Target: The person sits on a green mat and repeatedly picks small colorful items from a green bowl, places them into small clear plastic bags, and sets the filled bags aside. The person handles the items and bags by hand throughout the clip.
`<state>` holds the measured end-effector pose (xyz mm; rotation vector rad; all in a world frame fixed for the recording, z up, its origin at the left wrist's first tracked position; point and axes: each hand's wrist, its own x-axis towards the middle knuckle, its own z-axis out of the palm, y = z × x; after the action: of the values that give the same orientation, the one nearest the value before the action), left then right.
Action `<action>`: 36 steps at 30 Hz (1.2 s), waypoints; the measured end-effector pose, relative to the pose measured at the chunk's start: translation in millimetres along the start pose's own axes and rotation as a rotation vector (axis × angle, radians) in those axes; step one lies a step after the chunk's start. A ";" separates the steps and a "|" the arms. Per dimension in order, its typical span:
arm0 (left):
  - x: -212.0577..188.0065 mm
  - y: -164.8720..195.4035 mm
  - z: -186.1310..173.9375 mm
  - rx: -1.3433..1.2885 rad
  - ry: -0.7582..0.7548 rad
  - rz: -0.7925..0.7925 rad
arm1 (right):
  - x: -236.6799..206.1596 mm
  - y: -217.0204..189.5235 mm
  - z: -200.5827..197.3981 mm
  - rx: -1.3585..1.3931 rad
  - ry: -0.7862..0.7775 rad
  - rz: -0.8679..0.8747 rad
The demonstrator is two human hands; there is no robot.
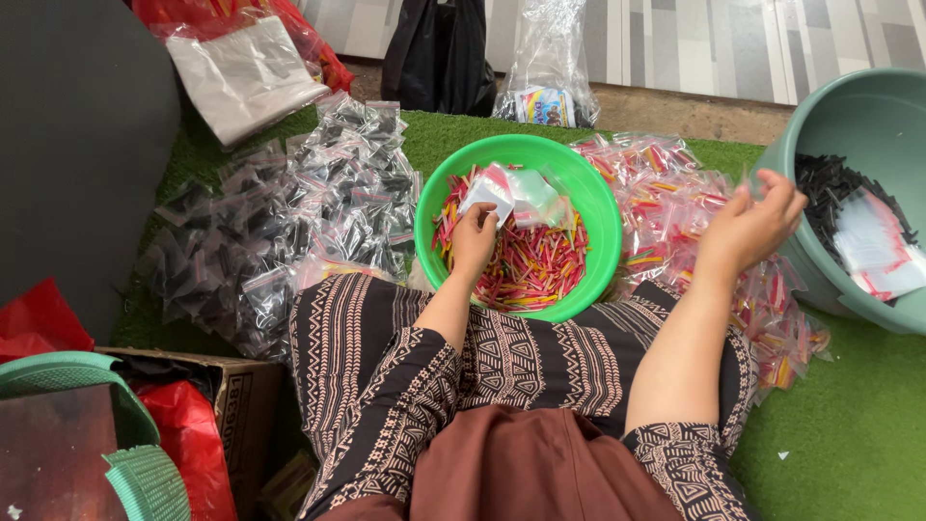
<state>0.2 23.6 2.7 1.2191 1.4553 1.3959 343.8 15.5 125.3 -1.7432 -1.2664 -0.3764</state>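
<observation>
Closest to me were the person's patterned trousers (386, 386) and a brown cloth (531, 463) across the lap, the legs folded on green artificial turf (849, 425). Down at the person's left stood a cardboard box (231, 396) with red plastic (188, 434) in it and a teal basket (116, 425) beside it. Just past the knees sat a bright green bowl (598, 207) holding a heap of small red, yellow and pink sticks (535, 265), with a few loose clear bags lying on top. The left hand (473, 241) was down inside that bowl, its fingers pinched on a small clear bag (487, 193) held at the top of the heap. The right hand (757, 227) was well apart from it, out to the right and raised above a spread of filled bags of coloured sticks (675, 203); its fingers were curled loosely, and I could not tell whether they held anything. Beside that hand stood a grey-green tub (868, 116) with black sticks (830, 188) and some flat bags inside. On the other side of the bowl lay a big pile of small bags of black sticks (309, 212). Further back were a folded white plastic sheet (241, 77), a black bag (439, 53) and a clear bag (550, 68) near the tiled floor (733, 43).
</observation>
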 end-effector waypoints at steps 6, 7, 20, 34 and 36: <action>0.9 -1.2 -1.6 -0.028 0.002 -0.040 | -49.1 -31.4 63.1 0.177 -0.529 0.028; 1.0 -0.9 -1.7 -0.026 0.002 -0.037 | -61.5 -43.6 78.3 0.128 -0.549 -0.193; -2.8 3.4 1.2 0.009 -0.028 -0.065 | -106.4 -67.7 107.7 0.512 -0.742 -0.030; -7.7 0.4 18.6 -0.552 -0.526 -0.304 | -110.0 -79.1 106.8 1.330 -0.886 0.833; -7.6 -0.2 18.2 -0.484 -0.459 -0.210 | -111.1 -79.4 105.2 1.113 -0.846 0.620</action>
<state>19.6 21.0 -0.1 0.9579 0.8369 1.1383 200.8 39.1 32.0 -1.1495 -1.0136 1.3080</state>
